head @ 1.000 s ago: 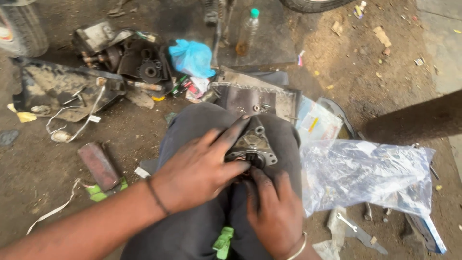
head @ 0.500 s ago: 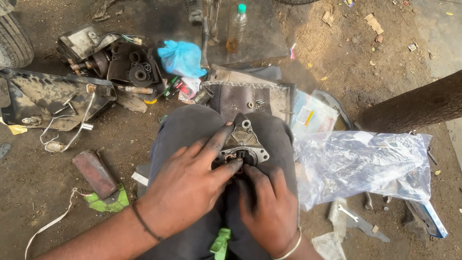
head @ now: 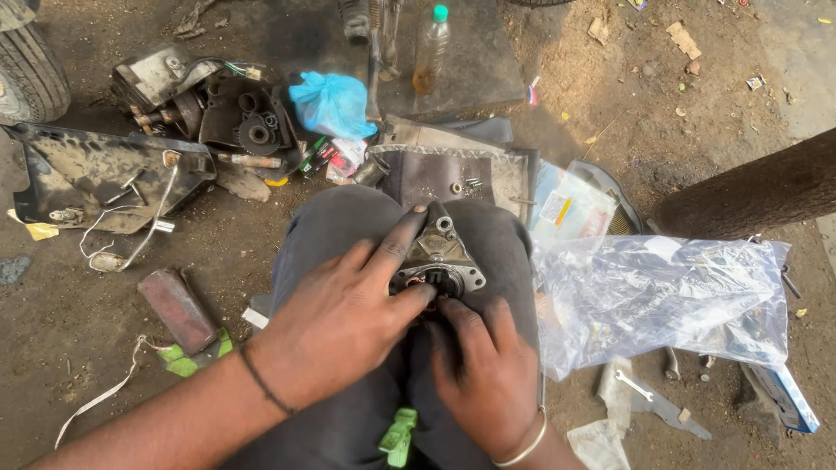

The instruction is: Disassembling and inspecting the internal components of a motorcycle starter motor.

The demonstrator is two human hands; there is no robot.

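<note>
While both hands press in on it, a small grey metal housing (head: 444, 259) with bolt lugs sits on the person's lap, resting on dark grey trousers (head: 348, 226). The left hand (head: 344, 318) lies flat across its near side, index finger stretched up along the casting and thumb pushed against the round opening. The right hand (head: 483, 370) comes up from below, fingers curled so the tips dig at the same opening; neither hand wraps fully round the part.

Just beyond the fingertips a dark leather pouch (head: 453, 174) lies open with small screws on it. To the right of the right hand a crumpled clear plastic bag (head: 662, 296) spreads over the dirt, a small spanner (head: 633, 384) below it. Left of the left forearm lies a reddish-brown block (head: 178, 309). Farther out on that side sit greasy engine parts (head: 231, 117), a black cover panel (head: 96, 174), a blue plastic bag (head: 331, 103) and a clear bottle (head: 431, 48).
</note>
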